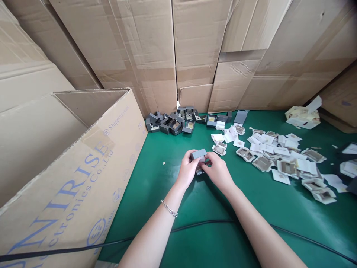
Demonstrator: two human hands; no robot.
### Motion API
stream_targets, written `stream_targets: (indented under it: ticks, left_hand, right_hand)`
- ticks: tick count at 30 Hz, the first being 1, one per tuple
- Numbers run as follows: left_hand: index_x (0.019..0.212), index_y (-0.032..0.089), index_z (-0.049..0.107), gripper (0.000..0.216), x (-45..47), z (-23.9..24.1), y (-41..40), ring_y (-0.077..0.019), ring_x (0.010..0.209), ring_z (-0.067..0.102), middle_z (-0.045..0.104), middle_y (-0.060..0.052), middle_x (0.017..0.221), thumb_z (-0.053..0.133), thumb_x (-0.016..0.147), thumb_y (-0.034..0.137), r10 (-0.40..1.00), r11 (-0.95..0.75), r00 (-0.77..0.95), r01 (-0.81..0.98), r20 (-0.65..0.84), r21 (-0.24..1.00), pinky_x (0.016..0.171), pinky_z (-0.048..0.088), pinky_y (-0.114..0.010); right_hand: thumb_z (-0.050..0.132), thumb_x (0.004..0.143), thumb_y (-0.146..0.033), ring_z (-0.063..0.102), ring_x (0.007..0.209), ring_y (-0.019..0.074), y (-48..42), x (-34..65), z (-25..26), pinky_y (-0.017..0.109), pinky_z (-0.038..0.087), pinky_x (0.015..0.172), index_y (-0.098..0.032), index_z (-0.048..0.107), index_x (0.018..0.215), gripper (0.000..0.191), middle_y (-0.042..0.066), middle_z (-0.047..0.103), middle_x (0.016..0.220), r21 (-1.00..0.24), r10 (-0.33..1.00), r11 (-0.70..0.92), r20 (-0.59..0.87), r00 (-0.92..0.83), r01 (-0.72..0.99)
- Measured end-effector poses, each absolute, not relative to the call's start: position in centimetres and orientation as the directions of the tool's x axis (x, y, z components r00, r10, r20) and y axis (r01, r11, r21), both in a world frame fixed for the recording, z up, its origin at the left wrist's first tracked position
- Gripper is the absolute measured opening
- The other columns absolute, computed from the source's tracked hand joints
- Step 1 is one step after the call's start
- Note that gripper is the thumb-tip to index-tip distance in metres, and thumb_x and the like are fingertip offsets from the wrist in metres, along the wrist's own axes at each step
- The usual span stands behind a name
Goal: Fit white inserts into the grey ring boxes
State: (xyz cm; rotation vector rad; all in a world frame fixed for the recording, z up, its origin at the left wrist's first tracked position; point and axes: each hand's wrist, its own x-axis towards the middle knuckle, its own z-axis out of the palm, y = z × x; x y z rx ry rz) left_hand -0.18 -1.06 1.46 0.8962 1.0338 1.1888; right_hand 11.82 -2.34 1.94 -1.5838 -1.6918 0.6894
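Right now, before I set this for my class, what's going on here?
A person's left hand and right hand hold a small grey box over the green table. Dark boxes are heaped beyond; white papers and shallow trays lie scattered on the right, and an open carton stands on the left.

Carton (80, 163) blocks left; free lane beside left grip (187, 168).

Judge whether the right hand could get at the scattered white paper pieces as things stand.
Probably yes: the white paper pieces lie beyond and to the right of the right hand, with open green tabletop between. It is busy at the small dark box, which the left hand also holds.
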Motion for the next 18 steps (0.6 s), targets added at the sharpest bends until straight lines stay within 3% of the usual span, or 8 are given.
stream_targets:
  ticks: [4,8,12,18]
  left_hand:
    - [0.089,0.020,0.058,0.018,-0.3,1.6,-1.1,-0.0147,0.076,0.058,0.062,-0.001,0.084,0.058,0.071,0.020,0.989,0.147,0.038,-0.255,-0.142,0.956,0.070,0.047,-0.025]
    - [0.086,0.019,0.059,0.017,-0.3,1.4,-1.1,-0.0150,0.078,0.058,0.062,-0.002,0.083,0.059,0.070,0.018,0.990,0.143,0.044,-0.218,-0.136,0.965,0.071,0.046,-0.025]
    - [0.078,0.019,0.057,0.007,-0.1,0.7,-1.2,-0.0149,0.073,0.057,0.061,-0.001,0.076,0.059,0.071,0.021,0.991,0.134,0.030,-0.144,-0.131,0.981,0.068,0.045,-0.025]
    - [0.079,0.021,0.059,0.009,0.1,-0.1,-1.3,-0.0170,0.076,0.059,0.064,-0.002,0.079,0.061,0.075,0.029,0.987,0.158,0.058,-0.136,-0.151,0.978,0.074,0.047,-0.029]
  right_hand:
    - [0.063,0.065,-0.031,0.058,0.061,0.0155,-2.1,11.4,1.3,0.028,0.046,0.058,-0.024,0.044,0.088,0.031,-0.001,0.063,0.082,-0.918,0.988,-0.118,-0.070,0.139,0.379]
    - [0.062,0.065,-0.026,0.063,0.068,0.0165,-1.7,11.2,0.8,0.027,0.049,0.062,-0.021,0.048,0.097,0.035,0.000,0.066,0.079,-0.964,0.966,-0.256,-0.258,-0.030,0.069]
    - [0.059,0.067,-0.023,0.062,0.061,0.0167,-1.9,11.2,1.0,0.023,0.045,0.047,-0.019,0.054,0.088,0.022,0.000,0.064,0.069,-0.929,0.936,-0.330,-0.345,-0.065,0.166]
    - [0.055,0.066,-0.017,0.056,0.039,0.0146,-2.2,11.1,1.8,0.022,0.039,0.035,-0.020,0.049,0.090,0.024,-0.005,0.055,0.054,-0.884,0.905,-0.389,-0.419,-0.070,0.259]
